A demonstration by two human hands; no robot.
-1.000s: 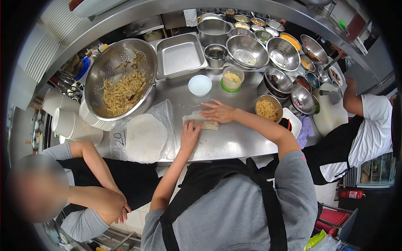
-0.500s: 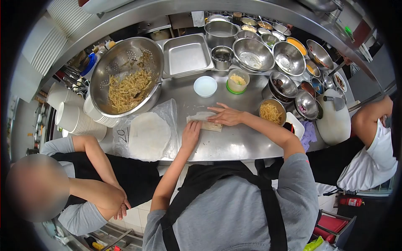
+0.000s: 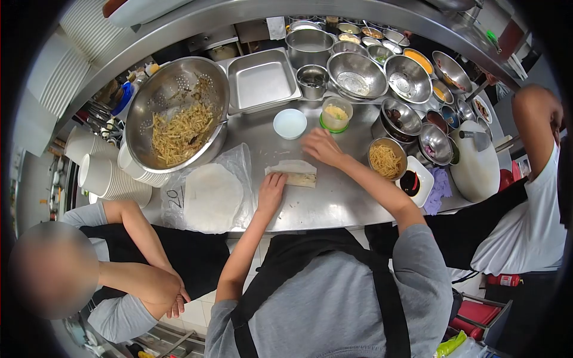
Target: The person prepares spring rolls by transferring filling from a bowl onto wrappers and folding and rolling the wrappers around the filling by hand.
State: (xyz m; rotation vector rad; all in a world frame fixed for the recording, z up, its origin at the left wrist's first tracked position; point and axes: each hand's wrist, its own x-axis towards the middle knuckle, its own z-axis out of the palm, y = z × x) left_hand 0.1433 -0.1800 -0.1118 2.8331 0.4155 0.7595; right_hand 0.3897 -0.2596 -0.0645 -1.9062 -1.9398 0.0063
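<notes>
On the steel counter lies a partly rolled spring roll [image 3: 303,179], with a thin pale flap of wrapper spread behind it. My left hand [image 3: 272,190] holds the roll at its left end, fingers bent over it. My right hand [image 3: 322,147] is off the roll, just in front of a clear tub [image 3: 335,114] of yellowish paste with a green rim at its base. Motion smears its fingertips. A pale blue-white bowl [image 3: 290,124] stands to the left of the tub. Left of my left hand, a stack of round wrappers [image 3: 213,190] rests on a plastic bag.
A large colander [image 3: 138,128] of shredded filling stands at the left, beside stacked white tubs [image 3: 116,179]. Behind are a steel tray [image 3: 262,77] and several metal bowls. At right are a bowl of yellow shreds [image 3: 385,158] and a white dish [image 3: 425,179]. People stand on both sides.
My right hand has lifted off the wrapper and moved back toward the tub, uncovering the roll's right end. My left hand stays on the roll. The person at right has shifted an arm.
</notes>
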